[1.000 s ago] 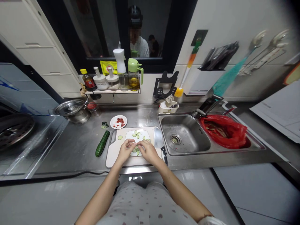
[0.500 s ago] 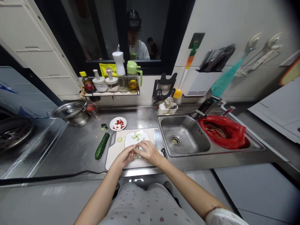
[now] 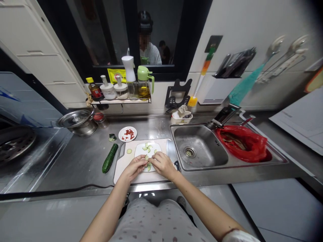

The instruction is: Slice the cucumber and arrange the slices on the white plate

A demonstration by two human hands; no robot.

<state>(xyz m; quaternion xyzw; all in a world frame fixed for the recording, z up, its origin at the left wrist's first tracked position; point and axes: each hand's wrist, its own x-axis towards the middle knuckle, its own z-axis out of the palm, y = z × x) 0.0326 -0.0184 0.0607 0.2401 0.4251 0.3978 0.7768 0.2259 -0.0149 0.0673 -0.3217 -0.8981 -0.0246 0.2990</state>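
Over a white plate (image 3: 138, 147), my left hand (image 3: 136, 167) pinches a thin cucumber slice (image 3: 146, 157) between thumb and fingers. The fingers of my right hand (image 3: 163, 165) are pressed together right beside it, almost touching the left fingertips; what they hold is too small to make out. Cut cucumber pieces (image 3: 147, 147) lie in a fan at the far side of the plate, and more show under my hands. The plate rests on a cutting board (image 3: 121, 172), where a round cucumber slice (image 3: 129, 151) lies to the left. A knife (image 3: 171, 149) lies along the board's right side.
A whole-looking cucumber (image 3: 110, 158) lies left of the board, near dark green peel scraps (image 3: 112, 137). Behind is a small plate (image 3: 121, 133) of chopped red pieces. To the right are the sink (image 3: 202, 148) and a red bag (image 3: 252, 149); a lidded pot (image 3: 82, 126) stands at left.
My hands have drawn slightly apart at the fingertips, and the cucumber slice in my left hand now shows. The view has shifted a little.
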